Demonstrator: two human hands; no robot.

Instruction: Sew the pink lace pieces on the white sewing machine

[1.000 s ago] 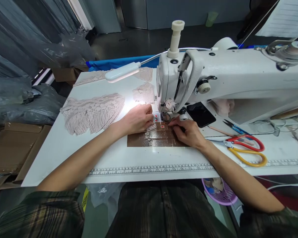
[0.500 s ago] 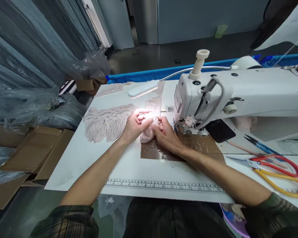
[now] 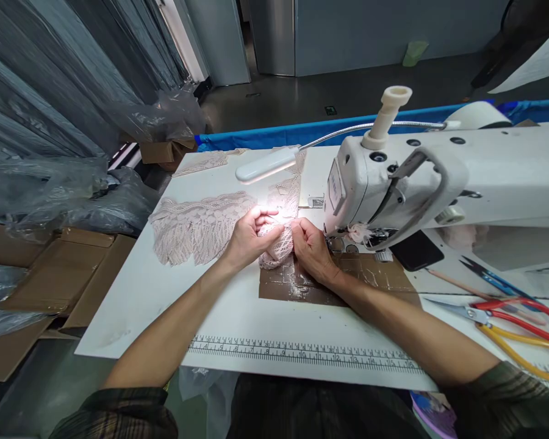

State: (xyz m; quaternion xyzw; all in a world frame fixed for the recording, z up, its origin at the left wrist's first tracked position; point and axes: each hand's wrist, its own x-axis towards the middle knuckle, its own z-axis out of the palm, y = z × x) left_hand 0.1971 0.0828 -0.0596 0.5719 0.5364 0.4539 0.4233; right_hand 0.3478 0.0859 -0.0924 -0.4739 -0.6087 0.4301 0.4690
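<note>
Between my two hands is a piece of pale pink lace, brightly lit under a small lamp. My left hand grips its left side, thumb toward the fingers. My right hand pinches its right edge, close to the sewing machine's needle area. Part of the lace runs on away from me toward the lamp. Left of my hands, a wider fringed lace piece lies flat on the white table. The sewing machine stands just right of my right hand.
The lamp hangs low above the lace. Right of the machine's needle area are a black phone, blue-handled tweezers and red-and-yellow scissors. A printed ruler runs along the front edge. Cardboard boxes stand at left.
My fingertips have drawn slightly apart, and my right hand has shifted a little to the right along the lace. The view has moved slightly.
</note>
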